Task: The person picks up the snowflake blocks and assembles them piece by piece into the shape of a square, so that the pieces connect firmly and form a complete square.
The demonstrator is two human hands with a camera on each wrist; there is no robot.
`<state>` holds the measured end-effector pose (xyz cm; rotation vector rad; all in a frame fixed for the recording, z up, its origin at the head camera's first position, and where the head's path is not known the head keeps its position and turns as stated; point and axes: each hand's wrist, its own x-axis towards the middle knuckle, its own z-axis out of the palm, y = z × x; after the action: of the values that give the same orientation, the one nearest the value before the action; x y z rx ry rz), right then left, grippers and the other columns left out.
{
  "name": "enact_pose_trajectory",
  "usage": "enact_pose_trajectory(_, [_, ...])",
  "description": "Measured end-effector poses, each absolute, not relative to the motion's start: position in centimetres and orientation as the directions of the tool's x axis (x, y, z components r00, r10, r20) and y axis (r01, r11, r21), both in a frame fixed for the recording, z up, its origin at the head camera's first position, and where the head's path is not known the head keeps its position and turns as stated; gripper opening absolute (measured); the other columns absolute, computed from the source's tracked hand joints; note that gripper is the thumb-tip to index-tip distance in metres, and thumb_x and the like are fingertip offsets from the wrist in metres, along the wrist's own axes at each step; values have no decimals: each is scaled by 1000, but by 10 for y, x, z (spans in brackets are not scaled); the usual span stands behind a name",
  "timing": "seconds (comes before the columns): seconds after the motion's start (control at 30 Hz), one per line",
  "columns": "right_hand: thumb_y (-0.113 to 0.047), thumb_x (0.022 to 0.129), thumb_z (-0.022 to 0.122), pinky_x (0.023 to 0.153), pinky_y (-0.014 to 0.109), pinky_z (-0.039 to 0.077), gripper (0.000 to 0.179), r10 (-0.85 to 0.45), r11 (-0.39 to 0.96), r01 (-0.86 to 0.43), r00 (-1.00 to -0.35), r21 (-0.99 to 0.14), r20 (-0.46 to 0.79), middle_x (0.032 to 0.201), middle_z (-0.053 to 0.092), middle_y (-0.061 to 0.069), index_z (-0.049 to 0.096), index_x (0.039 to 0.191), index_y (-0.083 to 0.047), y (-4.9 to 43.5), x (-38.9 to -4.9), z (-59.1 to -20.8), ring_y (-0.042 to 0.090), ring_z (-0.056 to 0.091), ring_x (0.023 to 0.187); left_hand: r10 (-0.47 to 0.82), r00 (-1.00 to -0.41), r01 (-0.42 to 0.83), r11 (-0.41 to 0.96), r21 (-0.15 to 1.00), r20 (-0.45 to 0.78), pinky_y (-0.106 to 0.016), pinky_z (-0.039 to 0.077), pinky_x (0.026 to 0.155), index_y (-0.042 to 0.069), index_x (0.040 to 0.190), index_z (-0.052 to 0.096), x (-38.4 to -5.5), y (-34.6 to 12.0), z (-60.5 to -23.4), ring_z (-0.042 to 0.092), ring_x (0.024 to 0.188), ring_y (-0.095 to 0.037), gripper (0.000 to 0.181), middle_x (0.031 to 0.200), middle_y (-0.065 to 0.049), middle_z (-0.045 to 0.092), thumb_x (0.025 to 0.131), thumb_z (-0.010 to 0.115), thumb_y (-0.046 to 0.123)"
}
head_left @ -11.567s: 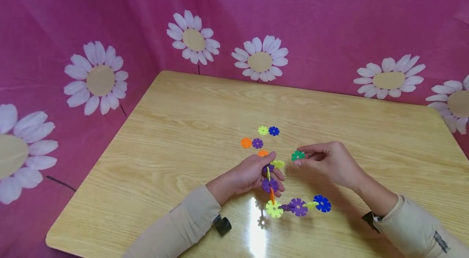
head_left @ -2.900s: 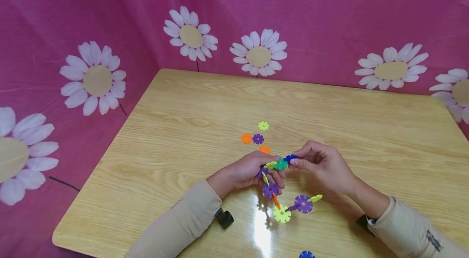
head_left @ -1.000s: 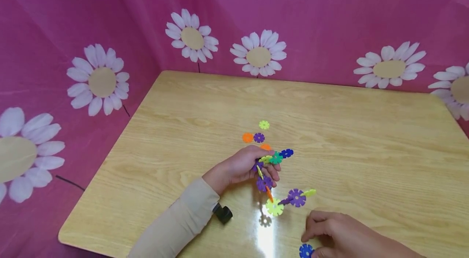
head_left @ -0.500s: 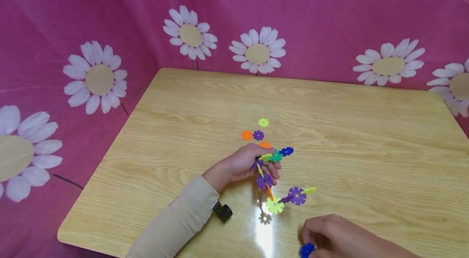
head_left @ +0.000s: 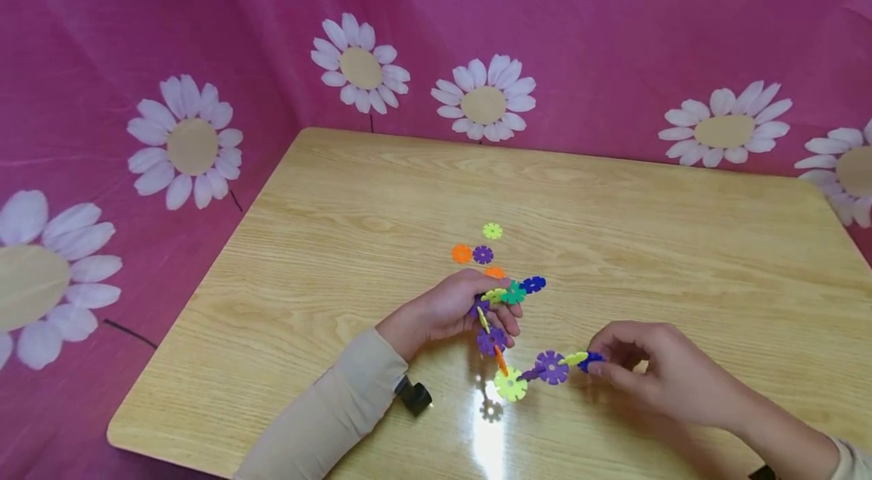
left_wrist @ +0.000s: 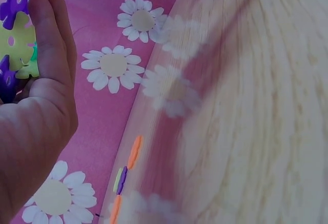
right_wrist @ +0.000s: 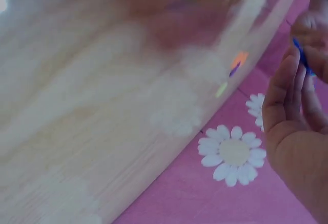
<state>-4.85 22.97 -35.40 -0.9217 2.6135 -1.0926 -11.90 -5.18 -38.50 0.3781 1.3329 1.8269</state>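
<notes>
A chain of slotted plastic discs (head_left: 552,367) in purple, yellow-green and orange hangs in a curve from my left hand (head_left: 453,306). The left thumb and fingers grip its upper part, beside a green disc (head_left: 514,293) and a dark blue disc (head_left: 534,285) at that end. My right hand (head_left: 671,374) pinches another blue disc (head_left: 591,362) between thumb and fingers. This disc meets the yellow-green disc (head_left: 576,358) at the chain's lower end; whether their slots interlock I cannot tell. In the right wrist view the pinched blue disc (right_wrist: 302,57) shows edge-on.
Beyond the left hand, loose discs lie on the wooden table (head_left: 341,238): yellow-green (head_left: 493,231), orange (head_left: 462,254), purple (head_left: 483,254) and another orange disc (head_left: 495,272) partly behind the hand. A pink cloth (head_left: 579,26) with printed daisies stands around the table's back and left.
The right hand has picked up the blue disc from the table's front and raised it to the chain's lower end. Earlier, green and blue discs joined the upper end. The left hand keeps its grip.
</notes>
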Motion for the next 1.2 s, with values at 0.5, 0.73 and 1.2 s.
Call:
enact_pose_trajectory(0.5, [-26,90,61,67,40,56,34,-356,384,-10,-924,-923,-138,87,67,18,61,103,6,211,-98,-337,27,66,73,772,-595,-455,-95,885,-223,-35,56,68,-15,99,57,-115,-47,-387,68,69,-24,47,74,-12,68,100,36,27])
enact_pose_trajectory(0.73, [-28,91,60,66,41,56,34,-369,385,-5,-917,-923,-149,87,66,20,61,104,4,205,-102,-334,31,65,72,774,-593,-441,-84,894,-219,-36,56,69,-15,98,56,-116,-45,-384,68,68,-22,48,73,-11,68,100,35,29])
enact_pose_trajectory(1.2, [-20,90,61,63,44,55,30,-370,321,-104,-929,-941,-24,81,68,14,59,111,1,199,-98,-340,34,65,69,775,-594,-444,-89,892,-219,-36,56,67,-15,98,56,-117,-43,-384,68,67,-22,49,73,-11,68,99,36,30])
